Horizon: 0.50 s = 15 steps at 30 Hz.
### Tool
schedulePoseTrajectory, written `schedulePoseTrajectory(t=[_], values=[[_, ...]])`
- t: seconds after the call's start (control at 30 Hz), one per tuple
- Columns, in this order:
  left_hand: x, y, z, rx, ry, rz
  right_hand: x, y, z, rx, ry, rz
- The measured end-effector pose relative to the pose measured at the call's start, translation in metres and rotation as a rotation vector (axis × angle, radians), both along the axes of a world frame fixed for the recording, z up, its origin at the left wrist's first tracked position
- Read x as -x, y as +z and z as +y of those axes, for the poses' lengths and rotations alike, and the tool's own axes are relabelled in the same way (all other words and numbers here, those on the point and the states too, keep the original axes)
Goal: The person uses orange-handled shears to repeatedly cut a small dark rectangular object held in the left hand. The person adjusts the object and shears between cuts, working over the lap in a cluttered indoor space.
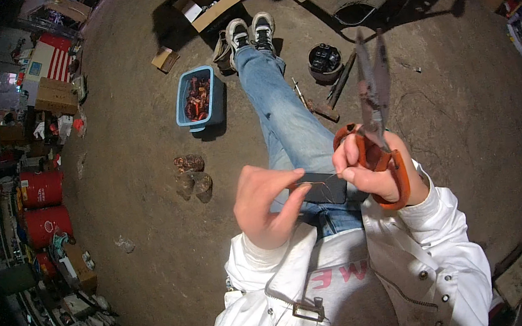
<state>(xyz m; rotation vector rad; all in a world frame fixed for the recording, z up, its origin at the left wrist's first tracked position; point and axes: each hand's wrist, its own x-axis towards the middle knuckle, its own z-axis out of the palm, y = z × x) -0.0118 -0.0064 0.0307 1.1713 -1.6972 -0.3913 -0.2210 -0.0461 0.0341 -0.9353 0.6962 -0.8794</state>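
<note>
On our left the concrete floor (155,252) lies open past the blue bin (201,99). Our left hand (266,204) pinches a thin wire (321,182) over a dark flat piece (328,187) on our lap; our right hand (374,166) touches it, gripping orange-handled shears (375,98), blades up and apart.

A flat dark piece (327,187) with a thin wire (315,184) is held level over the lap. Orange-handled scissors (375,105) at its right point away, blades slightly parted.
</note>
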Motion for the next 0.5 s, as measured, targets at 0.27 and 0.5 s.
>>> schedulePoseTrajectory(t=[0.27, 0.5], values=[[-0.0031, -0.0002, 0.0004, 0.015, -0.040, 0.058, 0.0039, -0.0016, 0.0037, 0.085, -0.028, -0.002], [0.0036, 0.0040, 0.0016, 0.108, -0.023, -0.080, -0.0009, 0.0029, 0.0070, 0.154, -0.046, 0.125]])
